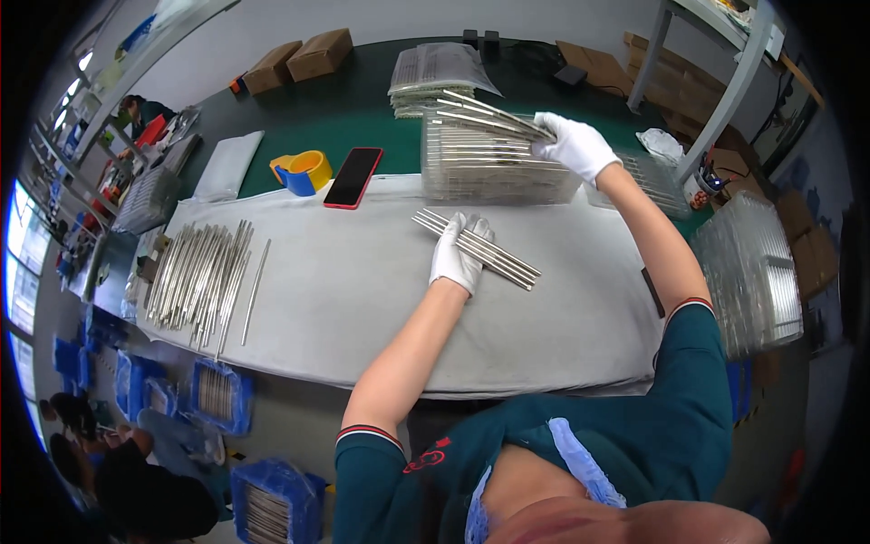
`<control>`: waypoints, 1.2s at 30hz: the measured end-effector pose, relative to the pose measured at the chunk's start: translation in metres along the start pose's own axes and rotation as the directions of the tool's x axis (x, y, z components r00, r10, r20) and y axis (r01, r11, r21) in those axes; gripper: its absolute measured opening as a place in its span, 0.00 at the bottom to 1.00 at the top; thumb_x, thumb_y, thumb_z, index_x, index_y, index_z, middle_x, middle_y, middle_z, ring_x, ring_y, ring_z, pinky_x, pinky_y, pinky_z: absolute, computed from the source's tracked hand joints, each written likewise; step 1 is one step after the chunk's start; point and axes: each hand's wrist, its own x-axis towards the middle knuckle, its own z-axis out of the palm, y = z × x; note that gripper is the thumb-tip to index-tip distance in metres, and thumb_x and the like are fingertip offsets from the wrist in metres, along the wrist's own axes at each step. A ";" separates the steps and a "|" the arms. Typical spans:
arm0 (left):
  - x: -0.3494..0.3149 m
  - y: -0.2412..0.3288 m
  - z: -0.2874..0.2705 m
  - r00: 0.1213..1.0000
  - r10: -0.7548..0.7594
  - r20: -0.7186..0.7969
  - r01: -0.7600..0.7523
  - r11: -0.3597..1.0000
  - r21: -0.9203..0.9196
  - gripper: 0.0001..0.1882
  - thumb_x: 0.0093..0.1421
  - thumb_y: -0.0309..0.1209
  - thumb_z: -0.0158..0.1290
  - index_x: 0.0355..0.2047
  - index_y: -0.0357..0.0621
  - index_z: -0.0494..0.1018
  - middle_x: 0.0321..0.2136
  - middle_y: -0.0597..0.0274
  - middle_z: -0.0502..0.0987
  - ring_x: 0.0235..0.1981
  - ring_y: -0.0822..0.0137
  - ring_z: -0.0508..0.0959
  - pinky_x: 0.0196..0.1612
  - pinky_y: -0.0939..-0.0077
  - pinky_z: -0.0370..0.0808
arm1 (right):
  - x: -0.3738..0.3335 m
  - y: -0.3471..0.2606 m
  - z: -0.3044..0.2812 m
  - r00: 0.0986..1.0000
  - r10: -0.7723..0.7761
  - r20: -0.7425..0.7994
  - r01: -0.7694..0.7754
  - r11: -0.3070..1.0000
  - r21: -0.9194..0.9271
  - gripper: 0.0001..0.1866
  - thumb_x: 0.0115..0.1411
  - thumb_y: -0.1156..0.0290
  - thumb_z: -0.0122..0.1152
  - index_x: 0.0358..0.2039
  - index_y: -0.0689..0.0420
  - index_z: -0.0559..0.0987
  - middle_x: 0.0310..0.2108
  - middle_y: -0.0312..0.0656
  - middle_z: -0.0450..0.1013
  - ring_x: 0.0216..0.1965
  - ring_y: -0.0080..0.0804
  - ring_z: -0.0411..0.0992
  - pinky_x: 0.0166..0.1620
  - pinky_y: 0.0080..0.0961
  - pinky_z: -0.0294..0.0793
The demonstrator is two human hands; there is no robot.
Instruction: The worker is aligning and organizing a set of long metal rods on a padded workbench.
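White gloves cover both of my hands. My left hand (460, 254) is closed around a few slim metal rods (498, 259), which slant down to the right just above the grey cloth (362, 299). Farther back and to the right, my right hand (580, 148) grips another bunch of metal rods (489, 115) by their right ends. That bunch fans out to the left over a clear plastic tray (437, 181), where several more rods lie in rows. A loose pile of metal rods (199, 276) rests at the cloth's left side, with a single rod (256, 292) apart from it.
Behind the cloth lie a red-edged phone (353, 178), a yellow and blue tape dispenser (304, 172) and bagged trays (435, 77). Stacked clear trays (752, 272) stand at the right. Blue-lined bins (222, 397) sit on the floor at left, near other people (136, 480).
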 end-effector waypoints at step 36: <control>-0.007 -0.001 0.005 1.000 -0.018 -0.007 0.019 0.999 0.039 0.10 0.61 0.34 0.48 0.39 0.43 0.67 0.41 0.55 0.69 0.44 0.56 0.69 0.54 0.55 0.66 | 0.097 0.036 0.035 0.984 0.126 0.127 -0.101 0.978 -0.182 0.20 0.52 0.53 0.59 0.45 0.41 0.77 0.43 0.37 0.75 0.44 0.37 0.72 0.47 0.28 0.70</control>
